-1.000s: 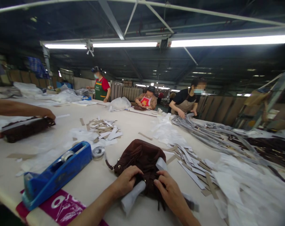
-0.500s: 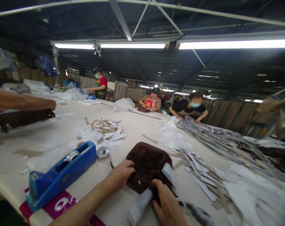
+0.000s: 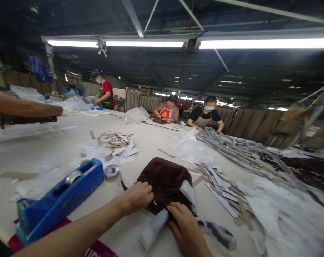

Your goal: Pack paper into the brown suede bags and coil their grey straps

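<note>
A soft dark brown bag (image 3: 166, 175) with a small gold-coloured metal piece near its lower edge lies on the table in front of me. My left hand (image 3: 139, 196) grips the bag's left edge with fingers curled. At its lower right edge my right hand (image 3: 182, 221) pinches the bag, thumb under and fingers on top. Beside that hand, a whitish wrapped strap end (image 3: 154, 228) sticks out toward me. A white paper strip (image 3: 188, 192) lies against the bag's right side. Another wrapped strap part (image 3: 221, 233) rests to the right of my right hand.
To the left stands a blue tape dispenser (image 3: 60, 200), with a roll of tape (image 3: 111, 172) next to it. Card strips (image 3: 119, 144) lie in piles, and wrapped straps (image 3: 239, 150) at the right. A co-worker's arm (image 3: 28, 105) reaches in at left; several people work behind.
The view has shifted, so most things sit slightly further left. Both my hands stay on the bag, the right fingers now closer to its edge. The co-worker's arm at left has moved slightly.
</note>
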Demonstrator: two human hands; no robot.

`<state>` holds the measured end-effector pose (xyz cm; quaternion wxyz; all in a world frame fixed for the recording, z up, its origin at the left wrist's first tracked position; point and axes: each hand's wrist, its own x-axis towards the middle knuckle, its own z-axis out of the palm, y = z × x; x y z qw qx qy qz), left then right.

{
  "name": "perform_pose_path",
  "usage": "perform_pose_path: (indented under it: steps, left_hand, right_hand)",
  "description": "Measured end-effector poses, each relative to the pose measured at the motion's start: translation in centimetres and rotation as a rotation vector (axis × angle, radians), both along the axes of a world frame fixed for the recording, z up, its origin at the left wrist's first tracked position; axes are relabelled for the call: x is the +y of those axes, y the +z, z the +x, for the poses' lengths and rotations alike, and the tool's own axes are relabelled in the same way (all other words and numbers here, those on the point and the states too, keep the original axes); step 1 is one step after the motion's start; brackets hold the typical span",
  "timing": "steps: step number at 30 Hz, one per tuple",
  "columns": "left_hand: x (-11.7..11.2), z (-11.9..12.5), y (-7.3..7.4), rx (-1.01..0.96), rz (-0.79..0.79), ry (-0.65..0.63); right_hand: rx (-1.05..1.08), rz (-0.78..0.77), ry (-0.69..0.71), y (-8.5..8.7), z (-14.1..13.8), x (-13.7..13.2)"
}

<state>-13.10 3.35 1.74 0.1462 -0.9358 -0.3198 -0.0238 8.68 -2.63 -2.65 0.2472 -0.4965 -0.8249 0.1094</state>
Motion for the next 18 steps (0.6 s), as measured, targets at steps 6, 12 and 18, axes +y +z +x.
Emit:
perform_pose_path:
  steps: [6,12,18]
  left_hand:
    - [1.2,-1.0,0.2,-0.302,-0.162,0.087]
    - [2.0,-1.8,-1.2,-0.699,-0.140,0.379]
    - [2.2,-1.9,-1.6,-0.893,-0.164,0.535]
  right_hand:
    - [-0.038,-0.005,-0.023,0.9,-0.4,-0.3]
    - [-0.099,-0.010,-0.059,1.5,-0.8,-0.4]
    - [-0.095,-0.027,-0.095,1.2,-0.9,-0.5]
